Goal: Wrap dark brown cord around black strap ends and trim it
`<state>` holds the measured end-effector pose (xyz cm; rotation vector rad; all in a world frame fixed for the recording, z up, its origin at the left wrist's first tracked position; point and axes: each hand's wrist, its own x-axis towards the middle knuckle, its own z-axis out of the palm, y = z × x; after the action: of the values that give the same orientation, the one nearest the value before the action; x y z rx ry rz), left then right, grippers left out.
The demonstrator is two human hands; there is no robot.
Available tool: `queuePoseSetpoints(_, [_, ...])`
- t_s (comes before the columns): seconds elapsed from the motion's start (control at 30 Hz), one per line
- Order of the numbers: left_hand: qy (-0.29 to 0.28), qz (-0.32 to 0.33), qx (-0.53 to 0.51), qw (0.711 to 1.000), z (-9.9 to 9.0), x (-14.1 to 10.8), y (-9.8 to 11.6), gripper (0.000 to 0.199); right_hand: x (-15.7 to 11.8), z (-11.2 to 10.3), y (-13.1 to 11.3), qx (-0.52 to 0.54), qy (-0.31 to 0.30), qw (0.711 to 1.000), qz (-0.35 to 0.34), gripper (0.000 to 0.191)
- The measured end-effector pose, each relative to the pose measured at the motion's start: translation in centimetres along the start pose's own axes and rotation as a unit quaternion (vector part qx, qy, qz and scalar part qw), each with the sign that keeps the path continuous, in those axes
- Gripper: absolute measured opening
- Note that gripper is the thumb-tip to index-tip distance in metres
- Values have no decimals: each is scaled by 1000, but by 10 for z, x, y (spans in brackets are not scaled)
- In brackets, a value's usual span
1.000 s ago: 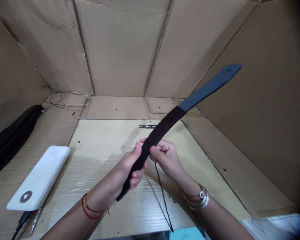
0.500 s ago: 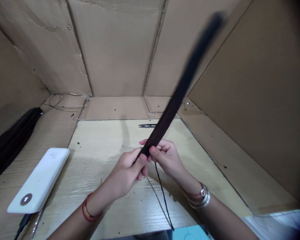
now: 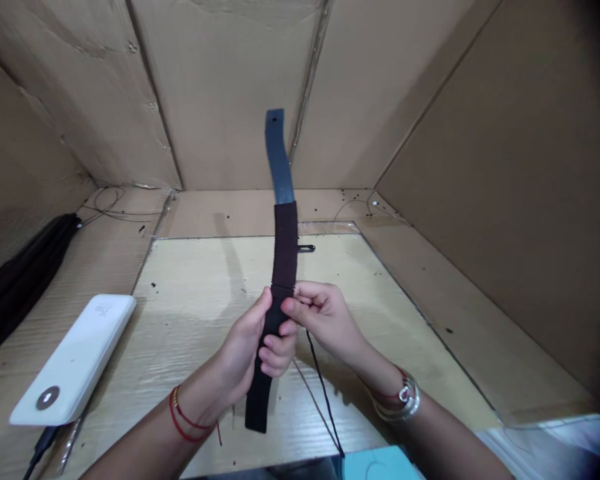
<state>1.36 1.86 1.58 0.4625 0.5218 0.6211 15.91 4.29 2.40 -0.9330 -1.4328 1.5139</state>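
A long, slightly curved flat strip stands nearly upright in front of me. Its blue-grey upper end has a small hole. Dark brown cord wrapping (image 3: 285, 243) covers its middle in tight turns, and the lower part (image 3: 259, 403) is black. My left hand (image 3: 253, 343) is closed round the black part, fingers wrapped over its front. At the lower edge of the wrapping, my right hand (image 3: 327, 317) is closed in a pinch against the strip's right side. From beneath it a dark cord (image 3: 323, 380) hangs toward the table's front edge, beside its shadow or a paler strand.
Thread snips (image 3: 307, 248) lie behind the strip, partly hidden. At left are a white power bank (image 3: 75, 363) with a cable and a bundle of black strands (image 3: 30, 280). Cardboard walls (image 3: 230, 100) enclose the table (image 3: 190, 280). A light-blue item (image 3: 380, 463) sits at the front edge.
The strip has swung from leaning far right to nearly upright, with its flat face turned toward me. My left hand has turned with it, and the strip's lower end now shows.
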Motion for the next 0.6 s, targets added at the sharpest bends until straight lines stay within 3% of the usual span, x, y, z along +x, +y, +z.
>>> queuePoseSetpoints(0.1, [20,23,35,999,3,3,-6,65,-3,5,-1,-10,63,998,-15,46])
queuePoseSetpoints(0.27, [12,53,106,993,-1,9,-19,71,-13,8,-6,-6,100,995,-15,48])
queuePoseSetpoints(0.4, [-8,34,99,994,-3,7,-22,71,-12,6,-7,14,79,997,-19,48])
queuePoseSetpoints(0.6, [-69,57,41,995,3,-4,-8,66,-5,0,-4,61,9,997,-37,44])
